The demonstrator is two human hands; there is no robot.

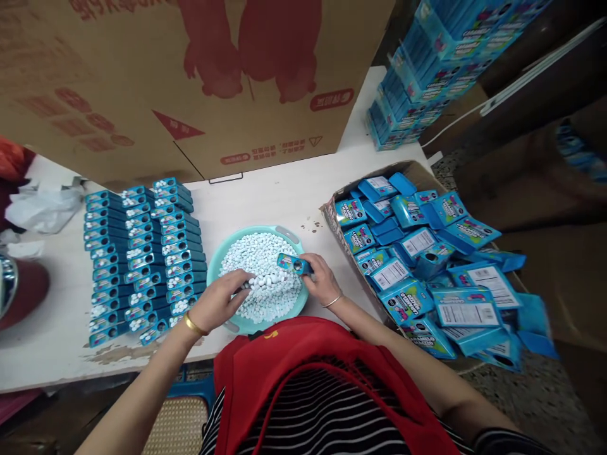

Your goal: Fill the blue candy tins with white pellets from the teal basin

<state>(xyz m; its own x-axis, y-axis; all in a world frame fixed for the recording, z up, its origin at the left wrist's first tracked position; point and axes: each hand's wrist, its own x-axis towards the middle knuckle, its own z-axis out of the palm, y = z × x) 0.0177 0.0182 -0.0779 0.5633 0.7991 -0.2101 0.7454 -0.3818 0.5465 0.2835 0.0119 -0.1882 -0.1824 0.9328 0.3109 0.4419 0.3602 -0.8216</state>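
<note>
Red apron [265,355] foremost, a blue box [286,261] juts leftward from the right grip [323,281] clasping it; left grip [217,302] unclear.

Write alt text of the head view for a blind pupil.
A right hand holds a small blue box above a basin of white pellets, the left hand close by. Rows of blue boxes lie left; a carton of boxes right.

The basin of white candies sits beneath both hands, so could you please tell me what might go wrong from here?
Held by one end, the small box could slip from the right hand's grip into the candies. The left forearm passes near the rows of boxes and might knock them. The heaped boxes rise above the carton's rim and might slide off.
</note>
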